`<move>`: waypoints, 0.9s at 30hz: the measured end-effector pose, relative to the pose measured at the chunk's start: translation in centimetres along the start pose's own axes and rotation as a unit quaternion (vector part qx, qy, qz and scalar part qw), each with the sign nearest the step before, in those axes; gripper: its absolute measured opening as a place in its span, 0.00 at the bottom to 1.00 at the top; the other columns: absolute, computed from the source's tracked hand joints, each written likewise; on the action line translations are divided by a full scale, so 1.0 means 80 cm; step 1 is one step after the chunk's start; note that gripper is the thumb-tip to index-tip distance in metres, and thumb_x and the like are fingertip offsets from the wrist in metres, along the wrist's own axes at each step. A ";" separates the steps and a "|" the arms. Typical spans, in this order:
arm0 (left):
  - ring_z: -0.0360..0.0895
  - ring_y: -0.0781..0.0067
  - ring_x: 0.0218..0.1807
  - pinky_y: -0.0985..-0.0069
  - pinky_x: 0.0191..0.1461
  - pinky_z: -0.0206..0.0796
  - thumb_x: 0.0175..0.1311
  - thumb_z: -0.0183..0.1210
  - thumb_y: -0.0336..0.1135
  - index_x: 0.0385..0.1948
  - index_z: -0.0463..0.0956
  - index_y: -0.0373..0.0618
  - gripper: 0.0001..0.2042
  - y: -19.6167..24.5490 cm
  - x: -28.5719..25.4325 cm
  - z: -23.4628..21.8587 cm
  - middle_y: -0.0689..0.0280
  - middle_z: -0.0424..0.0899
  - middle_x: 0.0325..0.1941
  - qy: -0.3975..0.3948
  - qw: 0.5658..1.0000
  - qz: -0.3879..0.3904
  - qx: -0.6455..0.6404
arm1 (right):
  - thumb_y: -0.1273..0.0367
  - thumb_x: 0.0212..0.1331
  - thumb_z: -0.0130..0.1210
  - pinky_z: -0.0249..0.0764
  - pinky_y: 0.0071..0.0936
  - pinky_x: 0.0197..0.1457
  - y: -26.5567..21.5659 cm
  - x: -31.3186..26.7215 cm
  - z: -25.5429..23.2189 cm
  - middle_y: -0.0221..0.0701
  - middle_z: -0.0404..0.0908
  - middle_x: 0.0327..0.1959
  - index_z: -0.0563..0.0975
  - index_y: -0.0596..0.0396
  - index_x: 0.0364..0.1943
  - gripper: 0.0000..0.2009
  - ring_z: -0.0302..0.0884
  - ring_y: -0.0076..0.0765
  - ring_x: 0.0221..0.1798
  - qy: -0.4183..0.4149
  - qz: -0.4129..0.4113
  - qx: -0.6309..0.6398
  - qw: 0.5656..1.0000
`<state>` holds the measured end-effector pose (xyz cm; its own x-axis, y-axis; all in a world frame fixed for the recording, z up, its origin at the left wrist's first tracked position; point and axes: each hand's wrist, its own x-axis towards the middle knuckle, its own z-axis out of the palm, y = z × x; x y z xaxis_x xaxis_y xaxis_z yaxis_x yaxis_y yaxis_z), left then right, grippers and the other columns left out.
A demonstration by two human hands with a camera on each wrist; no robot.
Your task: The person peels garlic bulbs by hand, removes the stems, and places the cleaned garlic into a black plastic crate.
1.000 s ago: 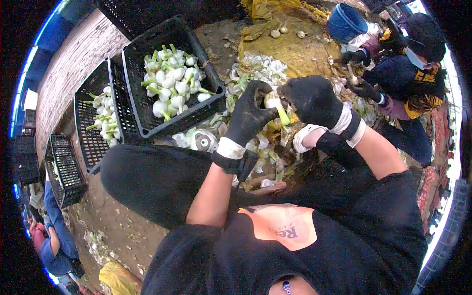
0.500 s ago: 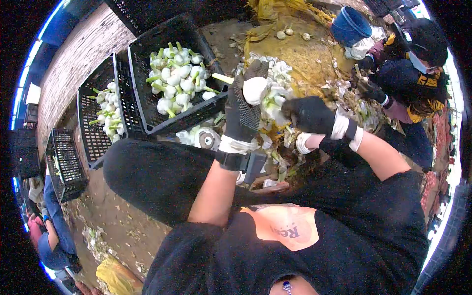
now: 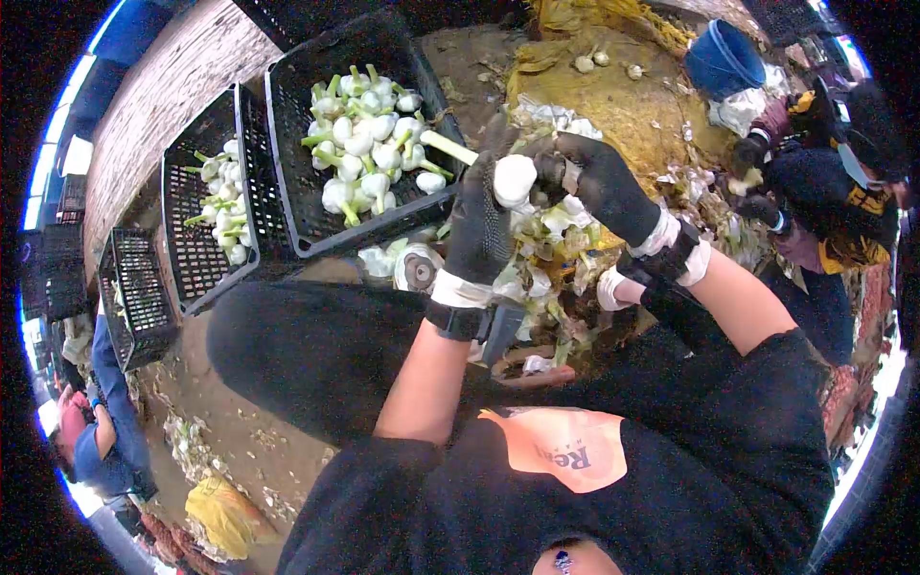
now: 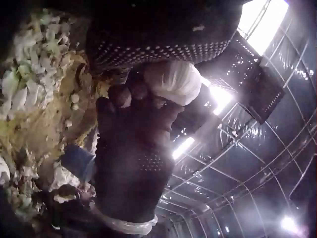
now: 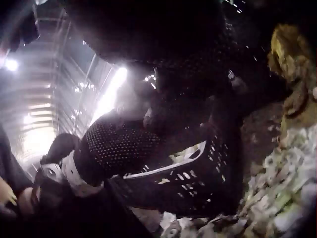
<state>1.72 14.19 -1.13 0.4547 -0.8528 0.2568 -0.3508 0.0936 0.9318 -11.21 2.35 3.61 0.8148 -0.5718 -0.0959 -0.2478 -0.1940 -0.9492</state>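
Note:
A white garlic bulb with a long pale green stem is held in my black-gloved left hand, its stem pointing toward the crates. My right hand, also gloved, has its fingers curled in against the bulb's right side and pinches there. In the left wrist view the bulb shows between the dotted palm of the left glove and the right hand's fingertips. The right wrist view is dark, with the left glove beside the bulb.
A black crate of trimmed garlic bulbs stands ahead to the left, beside a second crate and a smaller one. Peelings cover the ground under my hands. A blue bucket and another person are at right.
The bulb was first between both hands with its stem toward me; the left hand then turned it stem-left. The right hand dropped away with loose skin, then came back to the bulb.

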 end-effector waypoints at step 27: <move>0.72 0.68 0.57 0.71 0.61 0.62 0.61 0.51 0.22 0.55 0.68 0.39 0.18 0.001 0.013 -0.004 0.60 0.74 0.56 0.051 0.980 -0.112 -0.156 | 0.72 0.48 0.56 0.71 0.38 0.31 0.001 0.014 0.008 0.38 0.78 0.27 0.77 0.49 0.32 0.06 0.77 0.50 0.30 0.061 -0.078 -0.388 0.916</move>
<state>2.41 13.49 -0.72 0.5771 -0.8153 0.0472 0.0271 0.0768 0.9967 -9.94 2.19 3.23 0.8195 -0.5639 0.1021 -0.4697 -0.7630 -0.4441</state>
